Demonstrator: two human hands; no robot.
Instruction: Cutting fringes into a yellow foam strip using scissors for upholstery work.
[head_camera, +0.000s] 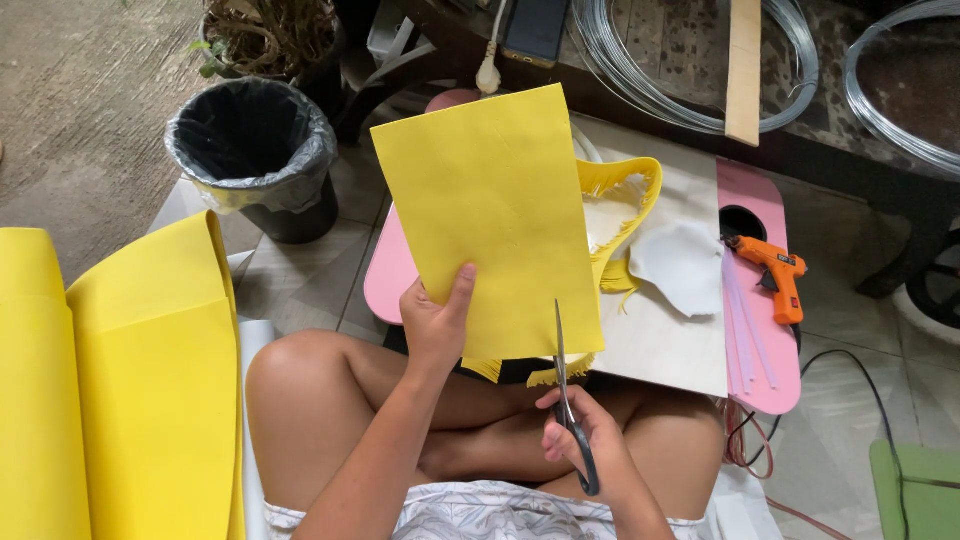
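A yellow foam sheet (495, 215) stands upright above the person's lap, over the near edge of a pink lap table (765, 385). The left hand (435, 320) pinches its lower left edge, thumb on the front face and fingers behind. The right hand (590, 430) is closed through the handles of a pair of scissors (568, 400), whose blades point up and meet the sheet's bottom edge; how far apart they stand is hard to tell.

Behind the sheet lies a fringed yellow foam strip (625, 180) curled around a white foam piece (680, 265), both resting on a pale board (665, 340) on the pink table. An orange glue gun (775, 275) lies at the table's right side, just beside a round hole, with clear glue sticks (745, 320) next to it.

A black bin (255, 150) lined with a dark bag stands to the left on the tiled floor; what it contains cannot be made out. A potted plant (265, 35) sits behind it. Large yellow foam rolls (110, 380) lean at the far left. Coils of wire (690, 60) and a wooden strip (745, 65) lie on a dark table beyond.
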